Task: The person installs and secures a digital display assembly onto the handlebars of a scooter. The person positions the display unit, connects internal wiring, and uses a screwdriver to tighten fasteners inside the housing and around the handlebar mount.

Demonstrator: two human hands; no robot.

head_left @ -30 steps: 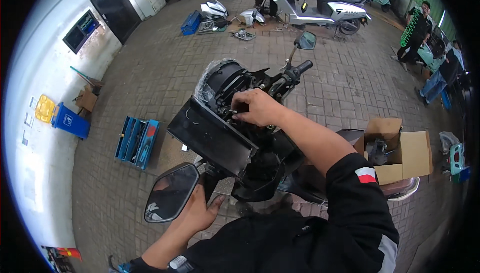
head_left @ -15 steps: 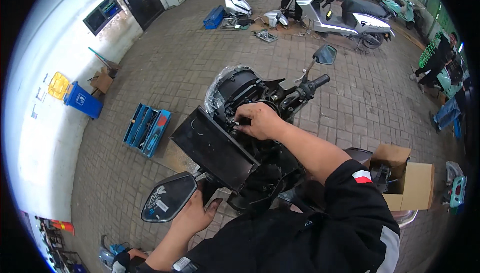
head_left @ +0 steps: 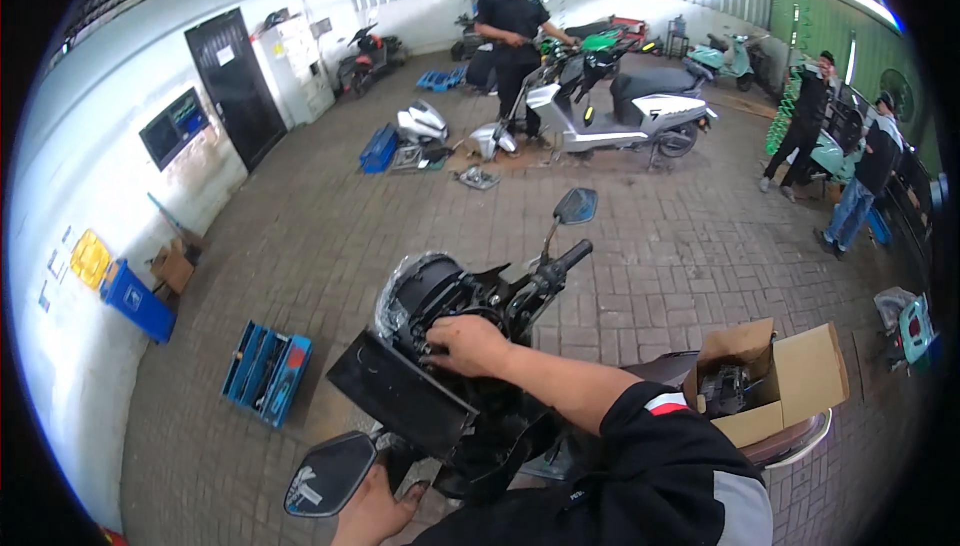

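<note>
My right hand (head_left: 455,346) reaches into the opened front of a black scooter, its bent fingers closed on something too small to make out beside the plastic-wrapped round housing (head_left: 415,286). A black panel (head_left: 395,386) tilts below that hand. My left hand (head_left: 380,506) is at the left handlebar, fingers curled round it and partly hidden behind the left mirror (head_left: 325,471), thumb raised. The right handlebar grip (head_left: 573,254) and right mirror (head_left: 577,206) stand beyond the housing.
A cardboard box (head_left: 810,376) with parts rests at right. A blue toolbox (head_left: 265,371) and blue bin (head_left: 140,301) are left. Ahead, a person (head_left: 515,36) stands by a silver scooter (head_left: 650,116) and removed panels (head_left: 420,124); two other people (head_left: 805,126) work at right.
My view has tilted up, so the scene sits lower and the far person shows to the head. Both my hands stay at the same places on the scooter.
</note>
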